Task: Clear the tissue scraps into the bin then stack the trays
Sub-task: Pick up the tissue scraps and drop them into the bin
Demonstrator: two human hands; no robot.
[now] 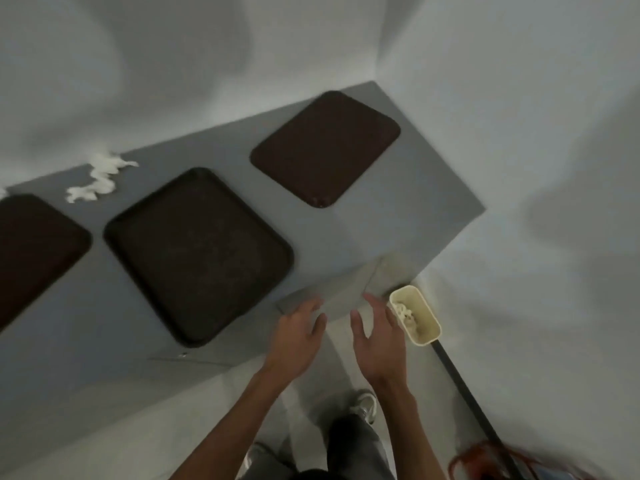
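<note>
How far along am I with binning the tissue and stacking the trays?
Done: some tissue sits in the cream bin. In hand: nothing; the left hand and right hand hover open beside the bin. Left: tissue scraps lie at the far edge of the table, and the left tray, middle tray and right tray lie apart, unstacked.

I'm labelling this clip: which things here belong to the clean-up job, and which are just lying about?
Job: tissue scraps, bin, left tray, middle tray, right tray.
Lying about: red cable, black floor strip.
</note>
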